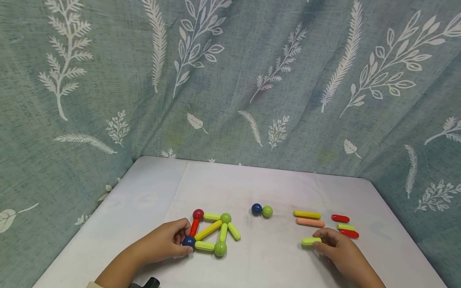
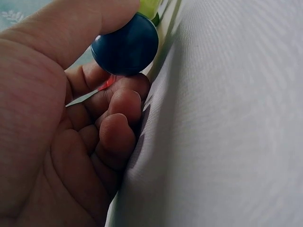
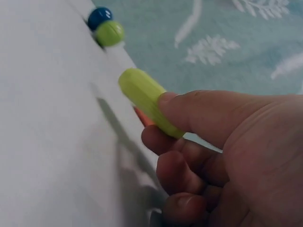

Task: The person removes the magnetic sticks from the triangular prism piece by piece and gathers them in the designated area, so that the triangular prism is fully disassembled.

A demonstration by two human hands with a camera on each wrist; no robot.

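On the white table lies a flat frame of rods and balls: a red ball, two green balls and a blue ball, joined by a red rod, a yellow rod and several lime rods. My left hand pinches the blue ball at its near left corner, thumb on one side and fingers curled behind it. One lime rod sticks out from the far green ball. My right hand holds a separate lime rod by one end between thumb and forefinger, tilted above the table.
A loose blue ball and green ball sit side by side at mid-table. To the right lie a yellow rod, an orange rod, two short red rods and a lime rod. Patterned cloth surrounds the table.
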